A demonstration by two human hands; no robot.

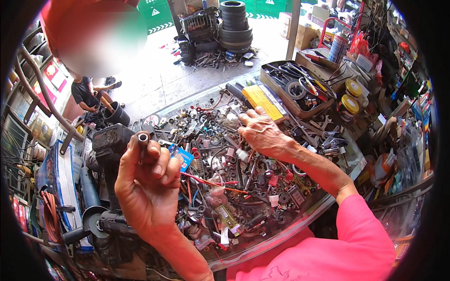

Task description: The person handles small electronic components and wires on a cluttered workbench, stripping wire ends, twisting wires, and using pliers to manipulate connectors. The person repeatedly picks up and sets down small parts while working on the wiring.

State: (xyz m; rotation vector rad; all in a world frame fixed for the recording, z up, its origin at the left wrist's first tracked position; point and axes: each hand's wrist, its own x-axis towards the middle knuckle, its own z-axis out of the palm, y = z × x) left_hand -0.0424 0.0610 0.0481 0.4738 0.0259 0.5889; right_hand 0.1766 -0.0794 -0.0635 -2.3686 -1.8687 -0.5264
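My left hand point(147, 196) is raised palm up over the bench, fingers curled around a small hollow metal cylinder point(143, 138). Behind those fingers lies a blue card point(186, 159). My right hand point(262, 133) reaches into a dense heap of small mixed parts point(220, 159), fingers bent and slightly apart beside a yellow box point(262, 100); anything under its fingertips is hidden. The heap fills a clear-edged tray or top point(281, 232) with springs, wires, washers and connectors.
A cordless tool point(110, 145) and angle grinder point(98, 220) flank the left. A toolbox point(276, 75), yellow-lidded jars point(349, 105) and spray can point(337, 47) crowd the right. Beyond stand stacked tyres point(234, 33); another person point(84, 93) sits by a black bucket point(117, 114).
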